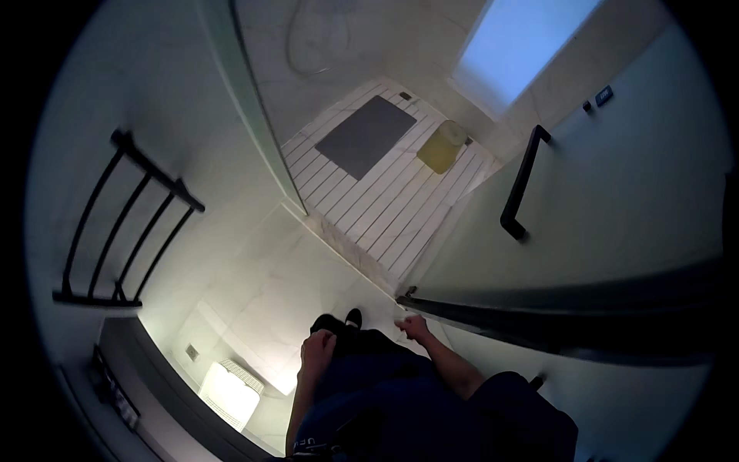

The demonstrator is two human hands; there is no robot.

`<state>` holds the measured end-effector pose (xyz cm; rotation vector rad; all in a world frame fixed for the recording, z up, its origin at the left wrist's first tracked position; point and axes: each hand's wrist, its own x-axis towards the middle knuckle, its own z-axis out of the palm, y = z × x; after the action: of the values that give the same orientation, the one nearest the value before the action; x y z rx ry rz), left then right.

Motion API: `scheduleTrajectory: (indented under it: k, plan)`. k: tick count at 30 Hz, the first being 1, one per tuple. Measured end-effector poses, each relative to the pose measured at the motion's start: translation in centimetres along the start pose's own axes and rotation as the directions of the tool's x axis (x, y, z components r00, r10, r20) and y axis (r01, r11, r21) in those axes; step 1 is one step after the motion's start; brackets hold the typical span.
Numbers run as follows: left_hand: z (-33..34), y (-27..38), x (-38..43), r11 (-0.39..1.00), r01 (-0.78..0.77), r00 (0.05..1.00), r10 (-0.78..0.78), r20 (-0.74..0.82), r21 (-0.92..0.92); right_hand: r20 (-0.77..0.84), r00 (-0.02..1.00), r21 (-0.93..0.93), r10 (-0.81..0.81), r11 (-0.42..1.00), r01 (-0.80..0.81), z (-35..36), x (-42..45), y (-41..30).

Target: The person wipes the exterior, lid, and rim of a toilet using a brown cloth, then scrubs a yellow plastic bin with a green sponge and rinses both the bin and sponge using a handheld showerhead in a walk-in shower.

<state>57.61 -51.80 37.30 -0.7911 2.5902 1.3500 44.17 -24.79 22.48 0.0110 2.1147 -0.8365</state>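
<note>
My left hand [317,348] is low in front of my dark trousers, its fingers curled; whether anything is in it cannot be made out. My right hand [413,327] hangs to the right of my legs, close to the lower edge of the frosted glass door [462,271], fingers bent, with no object visible in it. A black shoe [354,317] shows between the hands on the pale tiled floor. Ahead lies a slatted shower floor [369,213] with a grey mat [367,136] and a yellowish translucent container [441,151] on it.
A black bar handle [522,182] is on the glass door at right. A black towel rack [130,213] is mounted on the left wall. A white perforated basket [231,395] stands at lower left beside a dark counter edge [156,369]. A raised stone sill [352,251] borders the shower.
</note>
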Motion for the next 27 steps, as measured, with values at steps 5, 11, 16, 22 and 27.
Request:
scheduleTrajectory:
  k: [5, 11, 16, 22, 27]
  plan:
    - [-1.1, 1.3, 11.6, 0.998, -0.037, 0.981, 0.026, 0.193, 0.051, -0.090, 0.996, 0.348, 0.017, 0.938, 0.016, -2.2, 6.8, -10.3]
    - [-3.5, 3.4, 26.9, 0.947, -0.278, 0.867, 0.175, 0.467, 0.160, -0.092, 0.958, 0.505, 0.272, 0.842, -0.190, -2.1, 12.8, -11.6]
    - [-5.9, 6.7, 38.0, 0.973, -0.225, 0.889, 0.186, 0.419, 0.045, -0.187, 0.794, 0.709, 0.578, 0.639, -0.297, -1.3, 12.7, -7.2]
    - [-7.4, 4.3, 45.7, 0.946, -0.240, 0.881, 0.118, 0.458, 0.219, -0.076, 0.763, 0.889, 0.642, 0.391, -0.240, 0.1, 11.9, -14.1]
    - [-4.8, 8.3, 47.6, 0.880, -0.399, 0.725, 0.131, 0.676, 0.258, -0.130, 0.732, 0.911, 0.669, 0.373, -0.178, 4.8, 11.4, -17.0]
